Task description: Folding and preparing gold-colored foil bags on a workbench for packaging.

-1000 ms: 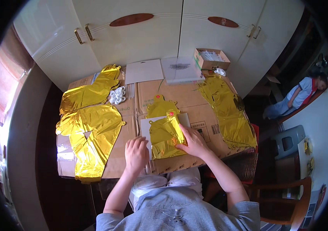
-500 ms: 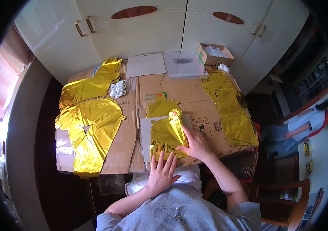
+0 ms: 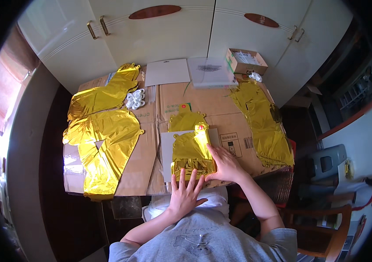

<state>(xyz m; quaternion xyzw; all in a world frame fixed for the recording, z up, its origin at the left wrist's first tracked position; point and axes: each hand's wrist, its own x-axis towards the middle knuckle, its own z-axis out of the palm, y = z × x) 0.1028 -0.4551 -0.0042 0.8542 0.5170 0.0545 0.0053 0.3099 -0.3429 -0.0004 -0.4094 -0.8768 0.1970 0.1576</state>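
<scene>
Landmark: the white card [image 3: 166, 150], lying flat on a brown cardboard sheet [image 3: 146, 168] in front of me. On the card sits the flat gold foil balloon [image 3: 189, 148], creased across its near part, a bright ridge along its right side.

Left hand [image 3: 185, 195]: palm down, fingers spread, fingertips on the foil near the card's near edge; thumb out to the side. Right hand [image 3: 227, 167]: at the card's right edge, index finger and thumb stretched wide apart, laid against the foil's right side; cannot tell how the other fingers sit.

A tabbed gold foil piece [image 3: 187, 118] shows just past the card's far edge; cannot tell whether it joins the one on top. Left of the card: two more gold foil balloons, one nearer [image 3: 109, 131], one farther [image 3: 100, 98], with a heap of white rings [image 3: 135, 99] between the farther one and the card. Right of the card: another gold foil balloon [image 3: 262, 124], rumpled, well apart.

Well beyond the card: a pale board [image 3: 167, 72], a clear plastic packet [image 3: 210, 76], and an open carton [image 3: 256, 70] holding white sticks. Far right of the card: another person [image 3: 356, 193], bent over, blurred.
</scene>
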